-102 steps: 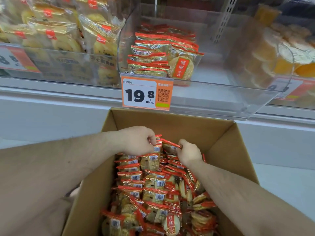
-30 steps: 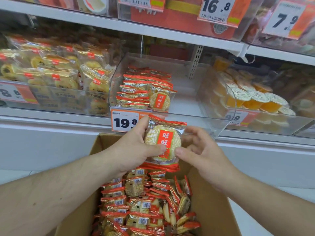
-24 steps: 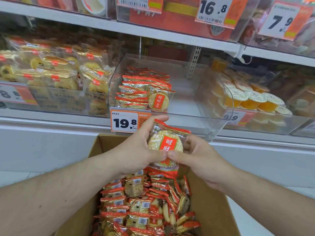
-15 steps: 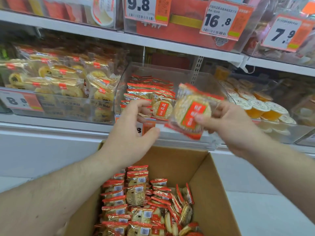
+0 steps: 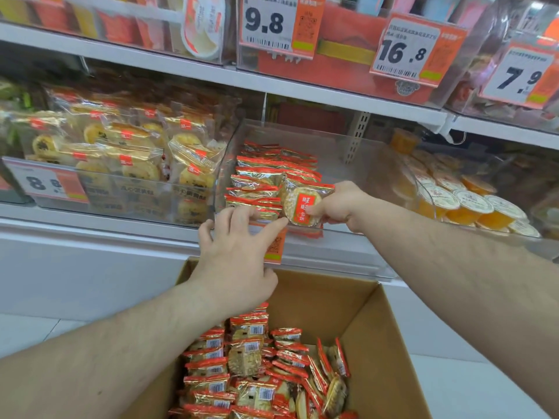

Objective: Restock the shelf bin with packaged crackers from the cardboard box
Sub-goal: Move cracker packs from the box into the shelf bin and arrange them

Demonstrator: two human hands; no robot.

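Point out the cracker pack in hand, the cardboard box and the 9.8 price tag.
cracker pack (image 5: 302, 207), head view, red label.
cardboard box (image 5: 390, 343), head view, right inner wall.
9.8 price tag (image 5: 264, 21), head view, printed digits.

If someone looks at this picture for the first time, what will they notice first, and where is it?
First, the right hand at the centre, pinching a round cracker pack with a red label at the front of the clear shelf bin. The left hand reaches up beside it, fingers spread. Below, the open cardboard box is full of the same red-edged packs, and large price tags hang along the upper shelf.
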